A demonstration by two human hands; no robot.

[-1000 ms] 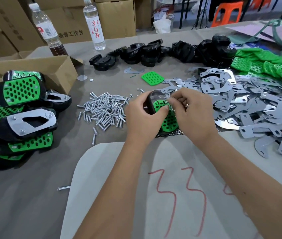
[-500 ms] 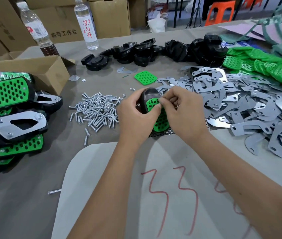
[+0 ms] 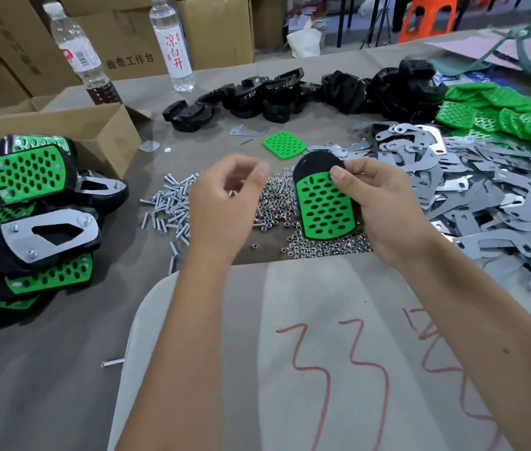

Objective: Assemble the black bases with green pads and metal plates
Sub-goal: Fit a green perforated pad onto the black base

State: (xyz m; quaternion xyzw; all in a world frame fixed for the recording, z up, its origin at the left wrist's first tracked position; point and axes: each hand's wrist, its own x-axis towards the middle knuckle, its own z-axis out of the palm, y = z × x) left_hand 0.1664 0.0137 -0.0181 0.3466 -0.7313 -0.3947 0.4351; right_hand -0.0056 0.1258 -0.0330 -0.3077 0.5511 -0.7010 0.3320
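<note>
The right hand grips a black base with its green pad, long axis running away from the person, while the left hand's loosely curled, empty-looking fingers hover just beside it, directly above the screws.

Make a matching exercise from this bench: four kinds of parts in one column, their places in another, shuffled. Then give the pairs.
Things
1. loose screws
2. metal plates
3. bare black bases
4. finished assemblies

Places
A. stacked at the left edge, by the cardboard box
B. heaped along the far side, near the bottles
C. spread right of the right hand
D. piled just left of the left hand

Pairs: 1-D, 2-C, 3-B, 4-A
</note>
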